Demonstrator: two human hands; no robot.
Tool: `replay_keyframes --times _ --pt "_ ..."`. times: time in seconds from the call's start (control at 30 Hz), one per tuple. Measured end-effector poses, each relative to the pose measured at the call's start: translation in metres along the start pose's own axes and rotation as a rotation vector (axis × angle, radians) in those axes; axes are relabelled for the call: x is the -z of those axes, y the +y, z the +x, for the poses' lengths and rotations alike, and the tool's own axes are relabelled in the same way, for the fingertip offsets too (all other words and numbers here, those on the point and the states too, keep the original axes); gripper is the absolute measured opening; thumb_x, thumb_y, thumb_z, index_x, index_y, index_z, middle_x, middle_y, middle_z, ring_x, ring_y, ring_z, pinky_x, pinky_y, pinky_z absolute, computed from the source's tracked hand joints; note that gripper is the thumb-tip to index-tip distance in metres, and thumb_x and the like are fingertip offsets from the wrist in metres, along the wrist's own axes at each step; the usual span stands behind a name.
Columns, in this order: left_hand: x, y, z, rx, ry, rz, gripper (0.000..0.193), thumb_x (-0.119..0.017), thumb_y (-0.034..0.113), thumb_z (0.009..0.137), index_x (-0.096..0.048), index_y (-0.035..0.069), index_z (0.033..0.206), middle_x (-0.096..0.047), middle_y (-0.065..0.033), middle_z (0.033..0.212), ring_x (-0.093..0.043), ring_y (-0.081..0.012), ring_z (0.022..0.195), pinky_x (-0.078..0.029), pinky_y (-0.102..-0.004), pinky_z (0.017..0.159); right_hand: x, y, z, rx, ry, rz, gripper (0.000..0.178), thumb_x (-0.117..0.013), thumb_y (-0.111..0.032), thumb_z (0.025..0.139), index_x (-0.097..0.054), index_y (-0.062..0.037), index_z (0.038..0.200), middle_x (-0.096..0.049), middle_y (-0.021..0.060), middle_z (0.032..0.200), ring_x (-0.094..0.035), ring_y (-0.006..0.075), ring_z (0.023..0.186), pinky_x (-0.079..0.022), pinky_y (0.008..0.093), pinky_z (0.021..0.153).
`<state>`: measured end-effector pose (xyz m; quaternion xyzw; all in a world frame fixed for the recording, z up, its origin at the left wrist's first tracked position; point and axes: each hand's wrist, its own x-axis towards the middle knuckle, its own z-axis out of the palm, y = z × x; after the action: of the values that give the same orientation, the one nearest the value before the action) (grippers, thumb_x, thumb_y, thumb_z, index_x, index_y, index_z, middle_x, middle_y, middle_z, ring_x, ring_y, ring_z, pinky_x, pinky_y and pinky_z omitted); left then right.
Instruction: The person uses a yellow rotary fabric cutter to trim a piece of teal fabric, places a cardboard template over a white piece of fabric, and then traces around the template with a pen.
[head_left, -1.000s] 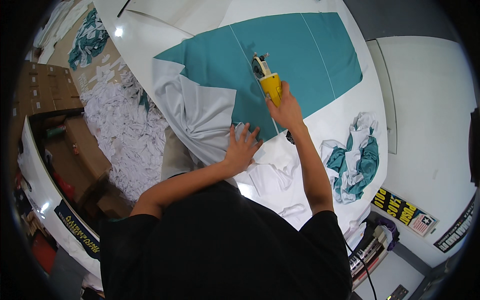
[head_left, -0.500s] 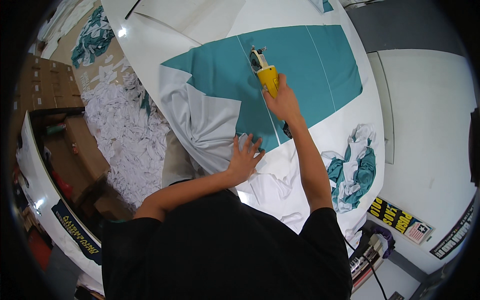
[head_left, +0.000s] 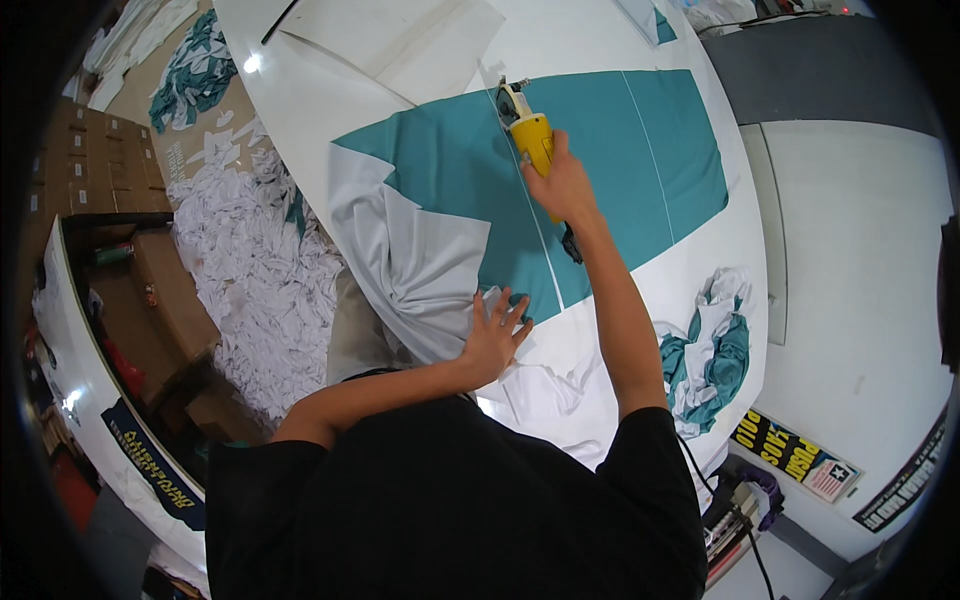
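Observation:
My right hand (head_left: 562, 185) is wrapped round the yellow body of an electric rotary cutter (head_left: 534, 140). The cutter's head stands at the far edge of a teal cloth panel (head_left: 600, 160) spread on the white table. Behind the cutter a pale straight gap runs through the teal cloth toward me; a second thin pale line lies farther right. With fingers spread, my left hand (head_left: 492, 338) rests flat at the panel's near edge, beside a folded-back piece of light grey cloth (head_left: 410, 245) with a zigzag edge.
White cloth (head_left: 555, 390) lies crumpled near me. A teal and white heap (head_left: 715, 350) sits at the table's right. Large pale sheets (head_left: 400, 40) lie at the far left. White scraps (head_left: 255, 290) cover the floor on the left, beside cardboard boxes (head_left: 95, 165).
The cutter in my right hand has moved away from me along the pale line, up to the cloth's far edge. My left hand stays in place on the cloth. The view has shifted slightly.

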<state>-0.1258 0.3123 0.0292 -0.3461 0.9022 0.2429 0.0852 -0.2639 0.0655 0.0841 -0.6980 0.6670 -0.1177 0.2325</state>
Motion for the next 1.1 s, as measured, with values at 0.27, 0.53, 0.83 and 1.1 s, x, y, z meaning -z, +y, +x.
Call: replay_keyframes --times 0.27,0.53,0.83,1.1 --pt "0.001 0.000 0.000 -0.011 0.004 -0.010 0.075 -0.064 0.055 0.093 -0.042 0.025 0.159 -0.015 -0.0107 0.174 -0.007 -0.0474 0.157 -0.012 -0.0821 0.112 -0.001 -0.010 0.030 -0.018 -0.023 -0.015 0.053 -0.068 -0.027 0.090 -0.039 0.0010 0.124 -0.068 0.0348 0.098 -0.067 0.0543 0.089 -0.056 0.0588 0.075" --pt "0.001 -0.001 0.001 -0.018 -0.023 0.003 0.076 -0.063 0.055 0.094 -0.041 0.024 0.160 -0.014 -0.0105 0.174 -0.007 -0.0472 0.157 -0.013 -0.0818 0.112 0.002 -0.026 0.053 -0.059 -0.029 -0.065 0.057 -0.067 -0.032 0.091 -0.039 0.0023 0.128 -0.069 0.0340 0.100 -0.068 0.0527 0.093 -0.056 0.0580 0.078" --pt "-0.002 -0.005 -0.002 -0.051 0.013 -0.009 0.075 -0.069 0.052 0.090 -0.049 0.021 0.155 -0.022 -0.0138 0.170 -0.013 -0.0463 0.156 -0.013 -0.0832 0.111 0.015 0.009 -0.071 -0.155 0.257 0.296 0.067 -0.073 -0.029 0.092 -0.041 0.0025 0.140 -0.071 0.0284 0.105 -0.072 0.0425 0.092 -0.057 0.0474 0.080" --pt "0.046 -0.045 0.044 -0.129 0.158 -0.068 0.049 -0.064 0.039 0.095 -0.063 0.003 0.129 -0.057 -0.0200 0.139 -0.049 -0.0403 0.135 -0.036 -0.0644 0.109 0.020 0.074 -0.287 -0.749 0.610 0.774 0.063 -0.072 -0.024 0.093 -0.038 -0.0017 0.141 -0.069 0.0181 0.096 -0.072 0.0262 0.075 -0.059 0.0378 0.063"
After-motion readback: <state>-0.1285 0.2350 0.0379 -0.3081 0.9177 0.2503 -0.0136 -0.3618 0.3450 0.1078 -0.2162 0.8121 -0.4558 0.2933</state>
